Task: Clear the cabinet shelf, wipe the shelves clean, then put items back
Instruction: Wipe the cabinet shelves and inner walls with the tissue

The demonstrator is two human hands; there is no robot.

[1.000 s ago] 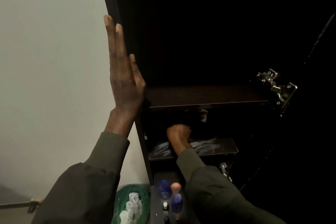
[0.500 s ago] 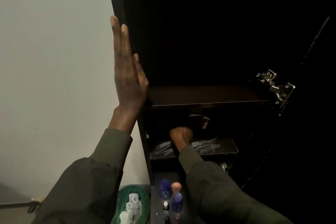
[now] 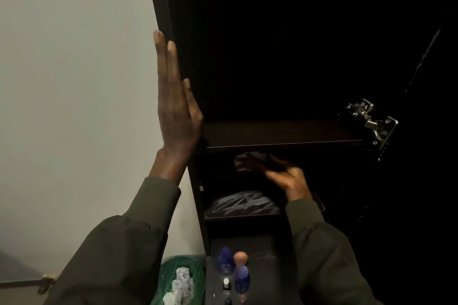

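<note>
Cabinet (image 3: pixel 161 7), dark wood, door open at R; metal hinge (image 3: pixel 374 120) shows on R side panel. Upper shelf (image 3: pixel 280 135) bare along its front edge, interior above very dark. Lower shelf (image 3: pixel 247 214) carries pale wipe streaks (image 3: pixel 244 203) toward its L front corner.

Right hand (image 3: pixel 282 173) reaches into the compartment between upper and lower shelf, just under the upper shelf's front edge. Its fingers curl round a small pale cloth (image 3: pixel 252 156); cloth mostly hidden by fingers and shadow, so shape unclear. Whether cloth touches the shelf underside or back wall cannot be told.

Left hand (image 3: pixel 176 106) flat, fingers straight and together, pressed upright against the cabinet's L side panel at its front edge, fingertips pointing up; holds nothing. Both arms in dark olive sleeves.

Below the shelves, a dark ledge (image 3: pixel 267 250) holds small items near its L edge: two blue bottles (image 3: pixel 225 260), a peach-coloured rounded item (image 3: pixel 241 257) between and just behind them, a small white-capped vial (image 3: pixel 226 282) nearer the front. Further small items at the bottom edge too dim to identify.

L of cabinet, against pale wall (image 3: pixel 74 82): green-lined bin (image 3: pixel 195 270) w/ crumpled pale tissue (image 3: pixel 182 285) inside.
</note>
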